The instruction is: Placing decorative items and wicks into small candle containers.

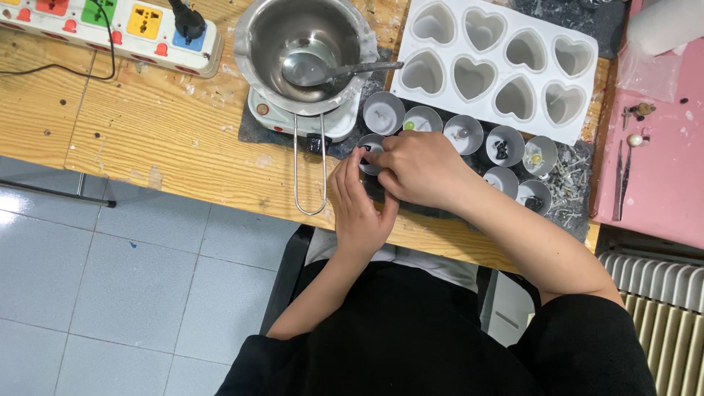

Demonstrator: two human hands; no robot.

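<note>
White heart mould [493, 60], eight cavities

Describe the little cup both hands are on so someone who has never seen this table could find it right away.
Start at the steel pot on the small heater at the wooden table's far edge. Just right of its wire handle sits a cluster of small round metal cups; the cup is the nearest-left one. It alone is pinched between the left hand and right hand, with something dark inside.

A spoon [323, 70] lies in the pot [304, 48], left of the heart mould [493, 60]; small cups [447, 132] sit before it.
</note>
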